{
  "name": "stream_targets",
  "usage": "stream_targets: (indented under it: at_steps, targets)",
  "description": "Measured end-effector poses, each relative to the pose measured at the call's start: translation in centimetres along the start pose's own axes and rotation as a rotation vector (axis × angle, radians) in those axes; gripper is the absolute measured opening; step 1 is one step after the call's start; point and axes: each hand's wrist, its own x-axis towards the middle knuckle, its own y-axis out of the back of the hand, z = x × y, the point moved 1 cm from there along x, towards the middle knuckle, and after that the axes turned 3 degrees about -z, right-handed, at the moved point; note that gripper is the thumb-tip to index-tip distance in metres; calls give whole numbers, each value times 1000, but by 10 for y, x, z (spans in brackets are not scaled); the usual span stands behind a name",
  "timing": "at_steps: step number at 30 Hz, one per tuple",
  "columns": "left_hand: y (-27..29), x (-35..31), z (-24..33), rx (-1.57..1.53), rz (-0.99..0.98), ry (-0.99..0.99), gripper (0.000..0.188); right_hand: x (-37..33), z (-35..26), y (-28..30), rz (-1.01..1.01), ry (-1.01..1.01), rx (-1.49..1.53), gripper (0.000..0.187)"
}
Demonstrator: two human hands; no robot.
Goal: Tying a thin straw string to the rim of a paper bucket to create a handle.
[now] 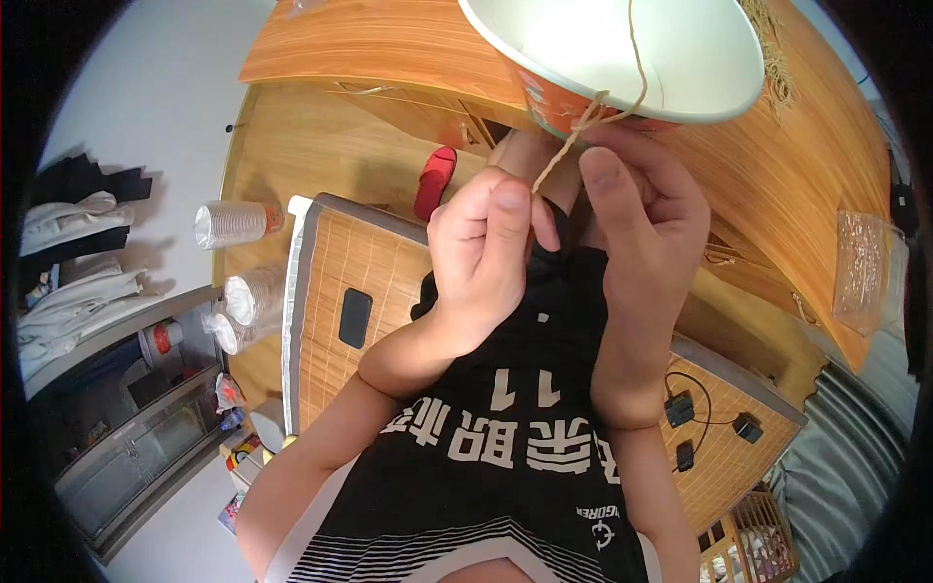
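A paper bucket [544, 97] with a white inside and a red-orange printed outside sits tilted at the table's near edge, its wide mouth facing me. Tan twine [637, 58] runs over its rim and inside, with a loop or knot [589, 119] just outside the wall. My left hand [481, 253] is closed, pinching the twine's end between thumb and fingers below that knot. Beside it, my right hand [646, 209] has its thumb raised apart from the bent fingers, close under the knot and bucket wall. No twine shows in its grip; its fingertips are partly hidden.
Ahead stands a wooden table [369, 49] carrying loose twine strands [773, 58] and a clear plastic package [860, 272]. On the mat around me lie a phone [356, 318] and black chargers with cable [680, 408]. Stacked bucket sleeves [231, 225] and a red slipper [435, 182] are on the floor.
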Motion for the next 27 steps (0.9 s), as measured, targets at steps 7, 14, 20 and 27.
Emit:
stream_targets:
  at_steps: [7,14,20,27]
  targets:
    - [-4,1,11,19,26,20,20,-9,-7,1,273,587,-686,26]
    - [-2,-2,14,114,31,-120,12,17,-14,11,112,946,-1050,30]
    - [-4,-2,15,40,-24,-65,14,21,-3,21,101,1053,-1035,19]
    - [-3,-6,10,-172,-150,183,18,22,-7,23,36,1069,-1076,28]
